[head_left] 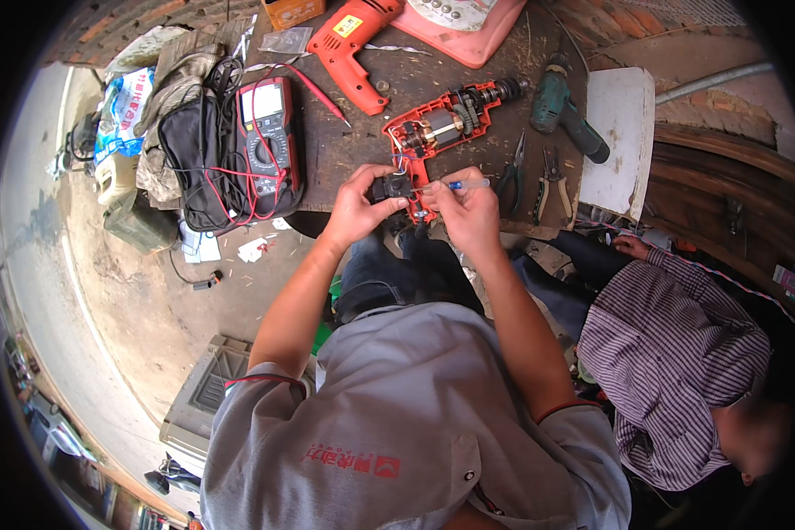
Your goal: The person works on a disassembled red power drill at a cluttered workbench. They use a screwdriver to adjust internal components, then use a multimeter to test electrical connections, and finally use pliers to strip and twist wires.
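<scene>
An opened orange power tool (420,134) lies on the worn workbench (331,141), its motor, gears and wires exposed. My left hand (362,203) grips a black switch part (392,186) at the handle end of that tool. My right hand (464,212) is closed on a small screwdriver with a translucent blue handle (473,184), its shaft pointing left at the switch. Just right of my right hand lie needle-nose pliers (510,181) and wire strippers (552,194). Above the tool is a detached orange housing half (347,46).
A red-and-grey multimeter (265,132) with leads rests on a black pouch (185,146) at left. A green cordless drill (552,106) lies beside a white board (616,132). A pink tray (477,44) is at the back. A person in a checked shirt (671,336) is at lower right.
</scene>
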Demonstrator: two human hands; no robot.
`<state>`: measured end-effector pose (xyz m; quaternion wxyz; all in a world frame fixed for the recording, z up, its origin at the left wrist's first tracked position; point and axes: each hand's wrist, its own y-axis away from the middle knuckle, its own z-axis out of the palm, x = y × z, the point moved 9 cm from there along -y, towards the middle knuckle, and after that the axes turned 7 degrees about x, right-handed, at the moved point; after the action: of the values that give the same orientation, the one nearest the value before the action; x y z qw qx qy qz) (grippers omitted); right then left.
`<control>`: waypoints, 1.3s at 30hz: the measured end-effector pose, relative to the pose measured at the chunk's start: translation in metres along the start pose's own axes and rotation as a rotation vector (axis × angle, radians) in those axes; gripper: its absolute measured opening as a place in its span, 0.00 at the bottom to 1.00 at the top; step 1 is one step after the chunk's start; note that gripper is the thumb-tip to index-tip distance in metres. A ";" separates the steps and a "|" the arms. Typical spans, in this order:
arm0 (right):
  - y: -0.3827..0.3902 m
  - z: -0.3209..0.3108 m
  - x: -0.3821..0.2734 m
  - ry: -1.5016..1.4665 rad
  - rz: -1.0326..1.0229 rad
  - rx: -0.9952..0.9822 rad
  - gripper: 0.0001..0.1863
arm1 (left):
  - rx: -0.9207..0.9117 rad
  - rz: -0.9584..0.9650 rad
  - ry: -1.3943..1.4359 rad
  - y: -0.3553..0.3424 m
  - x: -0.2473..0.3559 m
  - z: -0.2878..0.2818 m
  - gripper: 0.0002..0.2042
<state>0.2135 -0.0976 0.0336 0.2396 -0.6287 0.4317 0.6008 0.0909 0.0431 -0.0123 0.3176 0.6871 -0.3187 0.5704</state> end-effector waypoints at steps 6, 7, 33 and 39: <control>0.006 0.000 -0.008 -0.102 0.019 0.050 0.06 | 0.003 -0.042 0.043 0.000 -0.007 -0.001 0.25; 0.007 -0.001 -0.009 -0.098 0.017 0.054 0.06 | 0.005 -0.052 0.056 0.000 -0.009 0.000 0.25; 0.016 -0.003 -0.013 0.058 -0.117 0.035 0.07 | 0.040 0.048 -0.013 0.002 0.001 -0.001 0.25; 0.015 -0.002 -0.021 0.138 -0.147 0.022 0.06 | 0.049 0.074 -0.016 0.003 0.004 -0.001 0.24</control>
<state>0.2045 -0.1015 0.0578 0.2597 -0.6958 0.4063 0.5323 0.0887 0.0418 -0.0083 0.2769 0.6870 -0.3325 0.5838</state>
